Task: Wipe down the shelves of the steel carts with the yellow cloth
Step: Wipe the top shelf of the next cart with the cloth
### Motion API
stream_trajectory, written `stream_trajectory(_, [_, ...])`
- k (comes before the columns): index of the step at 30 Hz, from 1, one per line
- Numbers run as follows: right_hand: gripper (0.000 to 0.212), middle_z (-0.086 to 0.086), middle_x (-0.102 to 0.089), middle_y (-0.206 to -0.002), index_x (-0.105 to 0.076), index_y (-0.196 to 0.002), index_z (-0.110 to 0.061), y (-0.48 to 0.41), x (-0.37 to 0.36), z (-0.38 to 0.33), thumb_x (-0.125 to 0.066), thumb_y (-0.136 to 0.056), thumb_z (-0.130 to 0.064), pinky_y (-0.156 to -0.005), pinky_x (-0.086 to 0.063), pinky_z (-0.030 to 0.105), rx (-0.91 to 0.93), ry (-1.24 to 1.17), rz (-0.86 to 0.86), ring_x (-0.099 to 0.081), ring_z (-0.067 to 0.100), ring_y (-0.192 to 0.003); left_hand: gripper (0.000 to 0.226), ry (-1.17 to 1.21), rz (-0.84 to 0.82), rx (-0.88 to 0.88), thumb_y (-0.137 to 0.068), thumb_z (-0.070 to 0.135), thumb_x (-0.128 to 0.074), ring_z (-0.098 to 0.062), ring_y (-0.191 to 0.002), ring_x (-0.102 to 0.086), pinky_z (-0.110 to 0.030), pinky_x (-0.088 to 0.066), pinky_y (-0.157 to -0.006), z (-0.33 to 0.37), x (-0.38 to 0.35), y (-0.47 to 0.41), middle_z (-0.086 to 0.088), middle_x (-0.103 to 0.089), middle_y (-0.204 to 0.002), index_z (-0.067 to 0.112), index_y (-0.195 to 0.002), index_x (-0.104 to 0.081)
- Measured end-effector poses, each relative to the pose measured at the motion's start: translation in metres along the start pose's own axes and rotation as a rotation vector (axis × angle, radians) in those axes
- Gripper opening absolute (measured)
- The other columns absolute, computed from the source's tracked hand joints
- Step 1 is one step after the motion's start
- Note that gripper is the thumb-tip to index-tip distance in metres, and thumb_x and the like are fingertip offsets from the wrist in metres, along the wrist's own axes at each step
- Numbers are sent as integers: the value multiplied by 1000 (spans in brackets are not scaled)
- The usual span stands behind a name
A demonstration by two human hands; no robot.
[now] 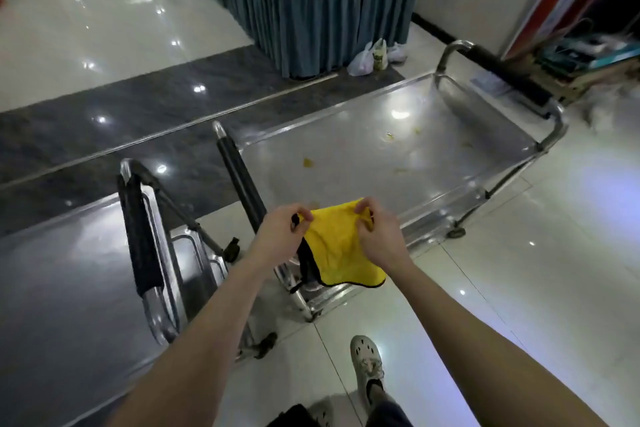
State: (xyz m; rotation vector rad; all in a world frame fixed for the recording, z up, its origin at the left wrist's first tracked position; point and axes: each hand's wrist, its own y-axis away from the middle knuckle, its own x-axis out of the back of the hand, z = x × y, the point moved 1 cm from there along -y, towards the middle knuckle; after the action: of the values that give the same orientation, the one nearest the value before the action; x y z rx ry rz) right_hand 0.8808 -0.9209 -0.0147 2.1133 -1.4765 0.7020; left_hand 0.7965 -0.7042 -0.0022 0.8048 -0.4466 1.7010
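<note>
1. Ahead, I have two steel carts end to end: the far cart [346,135], its top shelf soiled, and the near cart [69,270] at lower left.
2. The yellow cloth [339,246] hangs in the air over the far cart's near corner, touching no shelf; I judge that wiping here has not begun.
3. The left hand [280,232] and right hand [381,236] each pinch its top edge, fingers curled, stretching it between them.
4. Yellowish scraps [307,162] dot the shelf. I would fold the cloth into a flat pad, then wipe in overlapping strokes from the far end toward me, gathering scraps rather than scattering them.
</note>
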Motion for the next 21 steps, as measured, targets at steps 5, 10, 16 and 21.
stream_trajectory(5, [22,0,-63,-95,-62,-120,-26,-62,-38,20,-58,-102,-14,-79,-41,33,16,44,-197,-63,29,-92,23,-232,-29,138,-107,25,-65,-27,-112,-65,-41,-52,-102,-1,-14,-27,-6,-66,-124,19,-128,-72])
stream_trajectory(10, [56,15,-26,-172,-43,-161,-20,-80,-75,58,-49,-109,-42,-127,-25,49,207,537,-441,-23,39,-159,25,-543,184,103,-98,20,-68,-33,-128,-59,-47,-44,-109,-8,-16,-38,-10,-65,-134,17,-121,-77])
stream_trajectory(16, [46,15,-41,-166,-59,-144,-19,-62,-102,48,-63,-101,-34,-130,-16,61,560,496,-199,-29,39,-158,44,-487,435,302,-105,29,-60,-39,-158,-32,-54,-30,-127,-32,6,-70,-19,-39,-166,18,-148,-60])
stream_trajectory(21, [52,11,-40,-170,-52,-157,-24,-46,-133,57,-38,-113,-47,-130,-13,61,569,592,-288,-28,34,-161,63,-437,375,453,-105,40,-56,-42,-163,-17,-60,-36,-124,-53,11,-103,-18,-11,-177,24,-163,-38])
